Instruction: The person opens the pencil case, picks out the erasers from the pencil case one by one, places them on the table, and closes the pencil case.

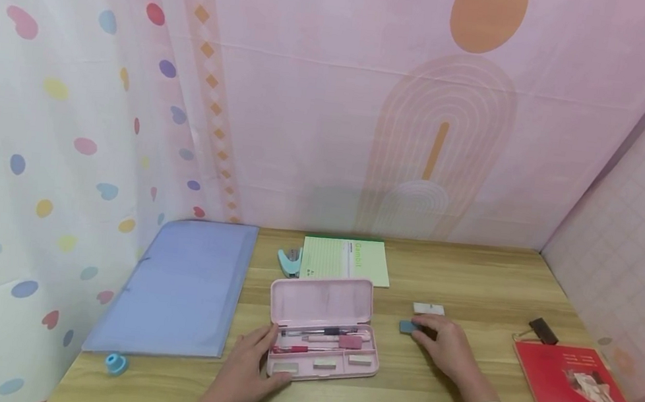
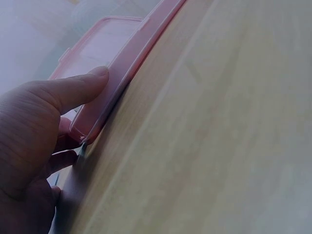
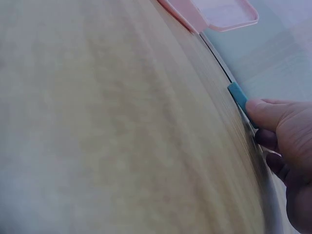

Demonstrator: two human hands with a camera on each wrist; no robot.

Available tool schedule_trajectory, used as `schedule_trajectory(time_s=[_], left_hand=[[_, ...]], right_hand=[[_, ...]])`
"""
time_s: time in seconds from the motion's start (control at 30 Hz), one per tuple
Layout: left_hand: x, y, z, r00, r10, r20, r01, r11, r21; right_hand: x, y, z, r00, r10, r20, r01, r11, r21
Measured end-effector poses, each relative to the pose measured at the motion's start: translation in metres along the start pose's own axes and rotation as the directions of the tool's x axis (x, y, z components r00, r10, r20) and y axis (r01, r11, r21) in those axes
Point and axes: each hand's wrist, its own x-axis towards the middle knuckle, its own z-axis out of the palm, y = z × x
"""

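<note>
Short of the tabletop's far edge [image 1: 472,248], the right hand [image 1: 450,348] pinched a blue block [image 1: 406,327] by one end, so it might have slipped, while left-hand fingers [image 1: 267,342] gripped the open pencil case [image 1: 322,299].

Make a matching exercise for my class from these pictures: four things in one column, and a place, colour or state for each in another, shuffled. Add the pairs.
Things
1. pencil case
2. small blue block
3. notepad
4. folder

Descriptions
A. pale green, lying behind another of the four
B. leftmost of the four in the head view
C. pink, lid raised, touched by the left hand
D. pinched by the right hand

Pairs: 1-C, 2-D, 3-A, 4-B
</note>
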Motion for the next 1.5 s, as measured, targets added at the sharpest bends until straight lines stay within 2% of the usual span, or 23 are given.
schedule_trajectory(time_s=[0.7,0.87,0.97,1.13,1.27,1.5], left_hand=[[-0.003,0.001,0.0,1.0,0.007,-0.011,-0.008,1.0,-0.018],[-0.003,0.001,0.0,1.0,0.008,-0.014,-0.009,1.0,-0.022],[-0.003,0.001,0.0,1.0,0.008,-0.012,-0.009,1.0,-0.023],[-0.002,0.0,0.0,1.0,0.009,-0.01,-0.009,1.0,-0.021],[-0.001,-0.001,0.0,1.0,0.005,-0.008,-0.005,1.0,-0.014],[-0.002,-0.001,0.001,1.0,0.009,-0.012,-0.009,1.0,-0.014]], right_hand=[[0.004,-0.002,0.0,0.998,0.006,0.067,-0.004,1.0,-0.028],[0.004,-0.005,-0.002,0.998,0.001,0.059,0.001,1.0,-0.03],[0.004,-0.011,-0.005,0.998,-0.051,0.028,0.052,0.998,-0.032],[0.006,-0.04,-0.007,0.992,-0.123,0.008,0.123,0.992,-0.039],[0.006,-0.062,0.003,0.985,-0.158,0.07,0.16,0.987,-0.022],[0.007,-0.079,0.027,0.942,-0.288,0.171,0.3,0.953,-0.045]])
